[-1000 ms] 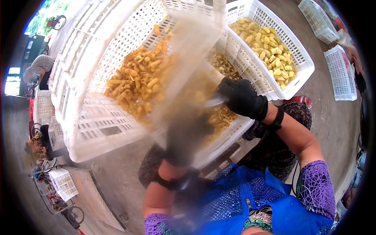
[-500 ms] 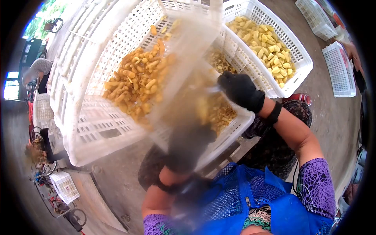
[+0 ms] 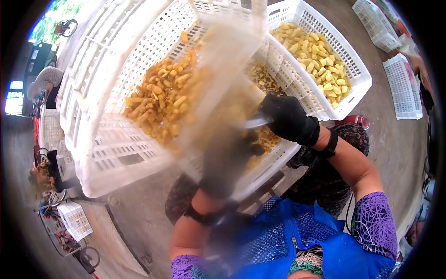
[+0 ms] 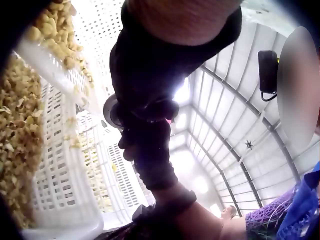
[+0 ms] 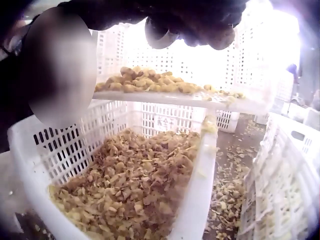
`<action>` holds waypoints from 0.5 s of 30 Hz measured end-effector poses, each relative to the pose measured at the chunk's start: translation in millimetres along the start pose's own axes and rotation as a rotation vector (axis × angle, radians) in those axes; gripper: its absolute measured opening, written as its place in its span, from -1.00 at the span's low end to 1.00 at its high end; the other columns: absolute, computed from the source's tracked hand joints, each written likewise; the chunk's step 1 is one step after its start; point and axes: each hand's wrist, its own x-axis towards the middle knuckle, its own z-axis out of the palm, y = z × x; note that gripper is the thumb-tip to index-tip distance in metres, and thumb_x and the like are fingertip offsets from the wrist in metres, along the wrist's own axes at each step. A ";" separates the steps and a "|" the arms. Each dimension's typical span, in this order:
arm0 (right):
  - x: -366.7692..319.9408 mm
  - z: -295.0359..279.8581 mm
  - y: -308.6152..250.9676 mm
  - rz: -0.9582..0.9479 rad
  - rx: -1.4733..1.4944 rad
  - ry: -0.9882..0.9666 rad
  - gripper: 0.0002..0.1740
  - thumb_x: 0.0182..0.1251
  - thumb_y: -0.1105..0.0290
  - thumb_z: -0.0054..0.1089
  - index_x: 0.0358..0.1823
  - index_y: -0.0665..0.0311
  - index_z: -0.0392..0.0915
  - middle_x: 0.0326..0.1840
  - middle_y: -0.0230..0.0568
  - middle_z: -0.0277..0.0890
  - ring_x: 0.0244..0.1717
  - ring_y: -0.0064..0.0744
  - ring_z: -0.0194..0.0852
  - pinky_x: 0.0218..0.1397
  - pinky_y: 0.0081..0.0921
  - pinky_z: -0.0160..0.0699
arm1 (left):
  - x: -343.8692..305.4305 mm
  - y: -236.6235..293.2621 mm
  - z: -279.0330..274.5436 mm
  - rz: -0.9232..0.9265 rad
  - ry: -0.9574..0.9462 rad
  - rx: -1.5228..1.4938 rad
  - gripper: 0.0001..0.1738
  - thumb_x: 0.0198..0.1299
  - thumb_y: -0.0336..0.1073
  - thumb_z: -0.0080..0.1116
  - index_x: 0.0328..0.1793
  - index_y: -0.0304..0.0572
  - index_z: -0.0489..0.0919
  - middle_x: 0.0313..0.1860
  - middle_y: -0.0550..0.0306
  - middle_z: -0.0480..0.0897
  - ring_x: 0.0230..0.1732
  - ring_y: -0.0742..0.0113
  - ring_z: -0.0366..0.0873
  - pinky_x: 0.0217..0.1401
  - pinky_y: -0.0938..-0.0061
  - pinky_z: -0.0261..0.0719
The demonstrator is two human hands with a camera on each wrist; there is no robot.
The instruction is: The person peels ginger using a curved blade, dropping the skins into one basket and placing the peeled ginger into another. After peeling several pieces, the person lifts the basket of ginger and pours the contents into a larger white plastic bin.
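Note:
In the head view, the black-gloved right hand [image 3: 290,120] grips a metal tool [image 3: 256,122], its pale blade pointing left toward the other hand. The black-gloved left hand [image 3: 225,160] is blurred, and what lies in its fingers cannot be made out. Both hands are above a white crate [image 3: 278,153] of thin peelings [image 3: 267,139]. Beside them, a white crate [image 3: 130,160] holds orange-brown elongated pieces [image 3: 162,88]. In the right wrist view, dark gloved fingers [image 5: 205,25] surround a shiny metal part [image 5: 157,34] above the peelings [image 5: 135,180].
Another white crate [image 3: 355,86] at the upper right holds pale yellow pieces [image 3: 320,65]. A red can [image 3: 360,121] lies by the knee. More crates [image 3: 402,86] stand at the far right, and one [image 3: 74,219] at the lower left. Peelings [image 5: 227,200] litter the floor.
The right hand shifted slightly up and left, then back down and right with the tool. The left hand moved a little, its thumb side now nearer the blade.

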 end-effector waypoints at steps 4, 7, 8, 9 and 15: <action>-1.5 -6.3 -0.9 0.026 -0.083 -0.144 -0.88 0.03 0.43 0.18 -0.36 0.13 0.47 -0.40 -0.24 0.42 -0.48 -0.11 0.48 -0.44 -0.26 0.45 | 6.5 -0.5 9.0 -0.066 -0.008 -0.224 -0.94 0.18 -0.42 0.12 -0.29 -0.25 0.55 -0.45 0.09 0.51 -0.30 0.26 0.52 -0.21 0.31 0.54; -3.4 -6.9 -2.2 0.056 -0.131 -0.170 -0.84 0.03 0.43 0.18 -0.32 0.13 0.46 -0.37 -0.23 0.42 -0.46 -0.11 0.48 -0.43 -0.24 0.45 | 4.0 -12.4 6.0 0.107 -0.018 -0.008 -0.88 0.06 -0.44 0.15 -0.24 -0.22 0.57 -0.37 0.06 0.55 -0.28 0.14 0.52 -0.17 0.27 0.50; -4.0 -6.7 -2.3 0.074 -0.187 -0.203 -0.82 0.02 0.44 0.18 -0.30 0.13 0.45 -0.36 -0.22 0.42 -0.45 -0.11 0.49 -0.43 -0.23 0.46 | 3.0 -15.9 4.6 0.223 -0.024 0.169 -0.80 0.00 -0.47 0.14 -0.19 -0.20 0.59 -0.25 0.06 0.61 -0.21 0.07 0.54 -0.10 0.26 0.49; -6.2 -4.2 -0.8 0.077 -0.186 -0.203 -0.82 0.02 0.44 0.18 -0.30 0.13 0.45 -0.36 -0.22 0.42 -0.45 -0.11 0.49 -0.43 -0.23 0.46 | 3.8 -16.0 3.9 0.223 -0.026 0.169 -0.80 0.00 -0.47 0.14 -0.19 -0.20 0.59 -0.25 0.06 0.61 -0.21 0.07 0.54 -0.10 0.26 0.49; -5.4 1.0 5.5 0.017 -0.175 -0.107 -0.84 0.04 0.43 0.19 -0.31 0.14 0.45 -0.35 -0.22 0.42 -0.47 -0.12 0.49 -0.43 -0.24 0.47 | 3.7 -20.4 1.3 0.162 -0.194 0.112 -0.81 0.01 -0.55 0.09 -0.21 -0.23 0.58 -0.31 0.04 0.60 -0.30 0.09 0.55 -0.18 0.27 0.53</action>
